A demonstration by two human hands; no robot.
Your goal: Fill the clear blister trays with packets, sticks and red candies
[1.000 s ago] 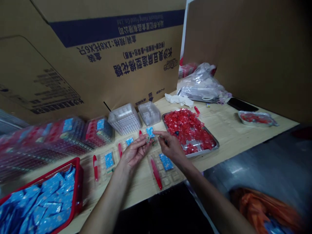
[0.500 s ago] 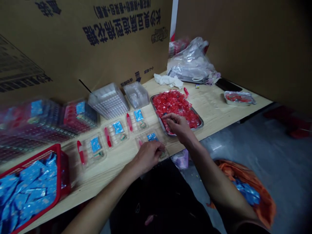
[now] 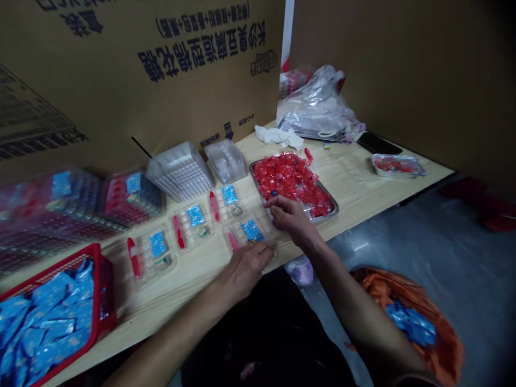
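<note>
The left hand (image 3: 245,273) sits fingers together over a clear plastic tray (image 3: 237,226) beside a blue sachet (image 3: 252,231), its grip unclear. The right hand (image 3: 289,217) curls at the rim of a steel tray (image 3: 332,203), whose red-wrapped candies (image 3: 288,177) lie within easy reach

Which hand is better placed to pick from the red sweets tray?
Probably the right hand: it is at the metal tray; the left hand is at a clear plastic insert.
</note>
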